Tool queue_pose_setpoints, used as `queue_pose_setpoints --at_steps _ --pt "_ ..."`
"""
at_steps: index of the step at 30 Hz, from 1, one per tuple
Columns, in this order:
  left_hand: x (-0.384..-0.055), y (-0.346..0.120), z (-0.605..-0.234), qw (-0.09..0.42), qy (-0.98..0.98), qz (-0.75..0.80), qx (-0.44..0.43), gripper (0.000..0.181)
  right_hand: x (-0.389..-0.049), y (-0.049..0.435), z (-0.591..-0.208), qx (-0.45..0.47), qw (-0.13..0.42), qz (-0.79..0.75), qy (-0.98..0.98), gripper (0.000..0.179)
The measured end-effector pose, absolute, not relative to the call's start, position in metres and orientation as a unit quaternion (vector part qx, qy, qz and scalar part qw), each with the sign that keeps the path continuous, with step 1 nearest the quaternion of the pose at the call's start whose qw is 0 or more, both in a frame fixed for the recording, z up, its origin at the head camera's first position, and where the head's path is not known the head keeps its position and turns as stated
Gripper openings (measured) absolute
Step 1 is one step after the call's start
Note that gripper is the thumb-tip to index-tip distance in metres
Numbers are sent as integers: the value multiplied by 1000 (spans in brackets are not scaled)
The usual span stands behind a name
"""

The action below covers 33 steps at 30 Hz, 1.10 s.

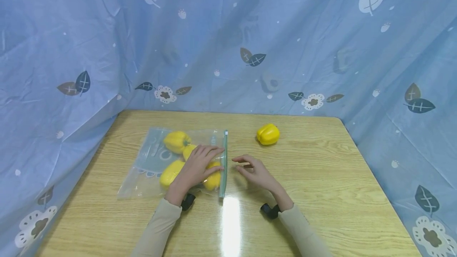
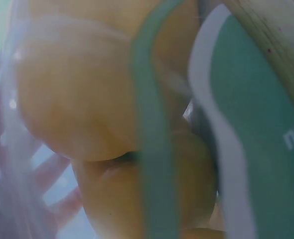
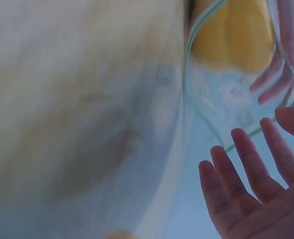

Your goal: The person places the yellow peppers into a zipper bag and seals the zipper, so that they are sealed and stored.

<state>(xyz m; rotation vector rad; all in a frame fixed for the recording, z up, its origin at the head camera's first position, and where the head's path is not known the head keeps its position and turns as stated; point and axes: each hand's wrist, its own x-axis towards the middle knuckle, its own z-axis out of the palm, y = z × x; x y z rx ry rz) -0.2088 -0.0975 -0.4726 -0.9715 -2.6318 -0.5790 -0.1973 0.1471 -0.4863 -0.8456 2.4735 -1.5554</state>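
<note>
A clear zip bag (image 1: 143, 183) lies on its side with several yellow bell peppers (image 1: 177, 142) in it. Its green-edged mouth (image 1: 223, 177) faces right and gapes in the right wrist view. My left hand (image 1: 200, 165) lies over the bag, fingers fairly straight and tips right at the mouth. Through the plastic, the left wrist view shows peppers (image 2: 77, 89) close up. My right hand (image 1: 255, 173) is just right of the mouth, holding nothing; its fingers (image 3: 246, 164) are spread and extended in the right wrist view. Another yellow bell pepper (image 1: 268, 134) lies outside, beyond the right hand.
The wooden table (image 1: 321, 162) carries the bag and the loose pepper. A blue patterned curtain (image 1: 228, 43) hangs behind it and along both sides. Black wrist cameras (image 1: 270, 211) are worn under both wrists.
</note>
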Motion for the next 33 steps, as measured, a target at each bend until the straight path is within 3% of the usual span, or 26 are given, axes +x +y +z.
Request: queue_pose_setpoints --at_steps 6,10,25,33 --pt "-208 -97 -472 133 -912 -199 -332 58 -195 155 -457 -258 21 -492 831 29" --pt "-209 -97 -472 141 -910 -199 -337 57 -208 166 -469 -250 -3 -484 839 29" --pt "-208 -97 -474 150 -906 -200 -341 57 -244 197 -469 -170 -187 -387 887 25" --pt "-209 -98 -473 141 -907 -204 -341 56 -258 209 -477 -109 -219 -346 906 32"
